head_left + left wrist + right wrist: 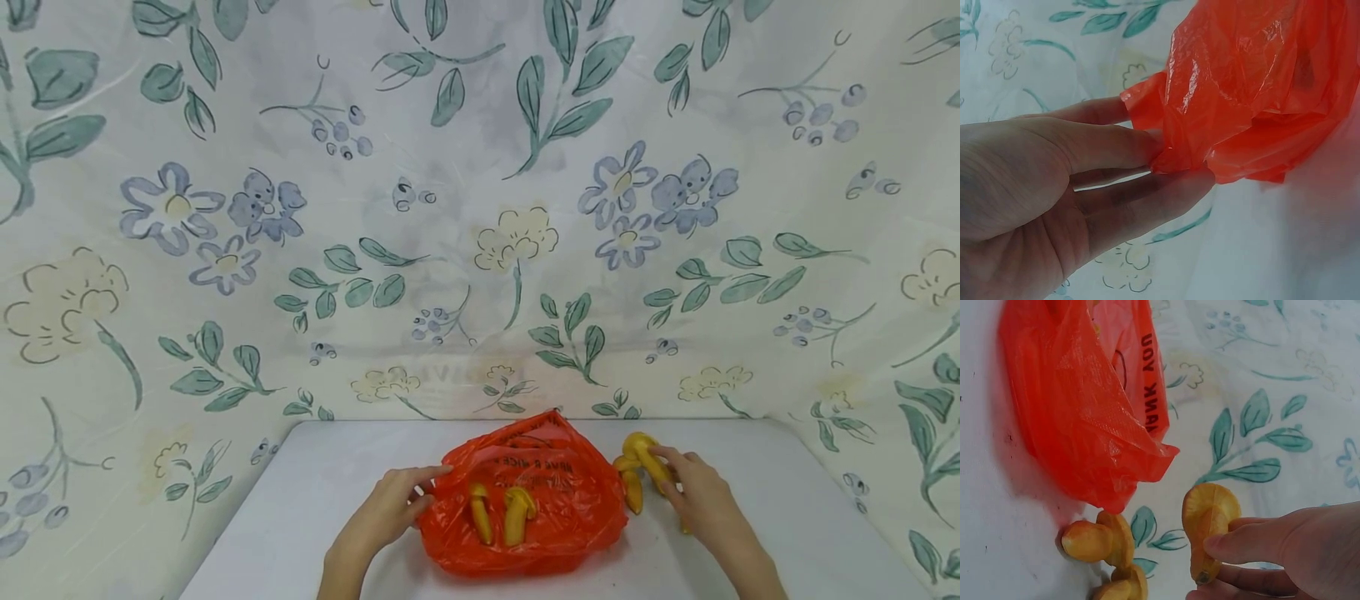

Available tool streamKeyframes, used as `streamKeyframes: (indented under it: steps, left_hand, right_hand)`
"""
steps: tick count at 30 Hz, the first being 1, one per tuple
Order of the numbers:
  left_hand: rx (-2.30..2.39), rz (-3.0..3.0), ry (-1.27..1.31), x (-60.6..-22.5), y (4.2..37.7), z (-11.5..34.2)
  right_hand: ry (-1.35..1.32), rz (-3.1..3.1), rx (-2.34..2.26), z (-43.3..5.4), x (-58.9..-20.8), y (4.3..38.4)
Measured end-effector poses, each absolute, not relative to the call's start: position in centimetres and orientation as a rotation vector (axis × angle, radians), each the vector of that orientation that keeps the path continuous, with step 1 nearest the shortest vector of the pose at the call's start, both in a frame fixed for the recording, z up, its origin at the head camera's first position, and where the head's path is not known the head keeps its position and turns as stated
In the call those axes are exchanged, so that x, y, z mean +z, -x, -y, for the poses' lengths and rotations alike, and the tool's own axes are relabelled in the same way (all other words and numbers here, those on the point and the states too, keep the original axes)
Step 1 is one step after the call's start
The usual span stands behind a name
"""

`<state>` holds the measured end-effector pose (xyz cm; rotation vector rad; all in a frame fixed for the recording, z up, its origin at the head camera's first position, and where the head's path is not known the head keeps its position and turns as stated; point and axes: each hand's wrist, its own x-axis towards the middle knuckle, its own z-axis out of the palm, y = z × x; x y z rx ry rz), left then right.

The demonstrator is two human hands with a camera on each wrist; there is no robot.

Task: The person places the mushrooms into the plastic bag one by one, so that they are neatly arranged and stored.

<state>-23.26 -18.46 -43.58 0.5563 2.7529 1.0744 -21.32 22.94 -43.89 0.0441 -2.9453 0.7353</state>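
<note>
A red plastic bag (577, 521) with dark printed lettering lies on the table, its mouth toward me. Two yellow mushrooms (517, 518) show inside it. At its left edge my left hand (392, 507) pinches the thin plastic between thumb and fingers; the left wrist view shows the bag's edge (1160, 144) there. To the right of the bag, my right hand (701, 496) grips a yellow mushroom (1210, 506) by its stem, the cap pointing away from the palm. Two more yellow mushrooms (1088, 540) lie beside the bag in the right wrist view.
The white table (300, 508) carries the bag and loose mushrooms. Part of another yellow piece (685, 527) shows below the right hand, mostly hidden. A floral cloth (465, 350) hangs behind the table and along both sides.
</note>
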Motion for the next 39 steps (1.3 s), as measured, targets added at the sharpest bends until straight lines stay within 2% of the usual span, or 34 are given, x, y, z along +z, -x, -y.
streamKeyframes:
  steps: [22, 39]
  left_hand:
    - [1.046, -2.776, -0.541, -43.5, 23.2, 18.4]
    - [1.057, -2.765, -0.562, -43.6, 23.2, 18.5]
  right_hand:
    - [-0.09, 2.887, 0.747, -21.8, -43.5, 21.2]
    - [-0.098, 2.861, 0.898, -18.0, -42.9, 22.0]
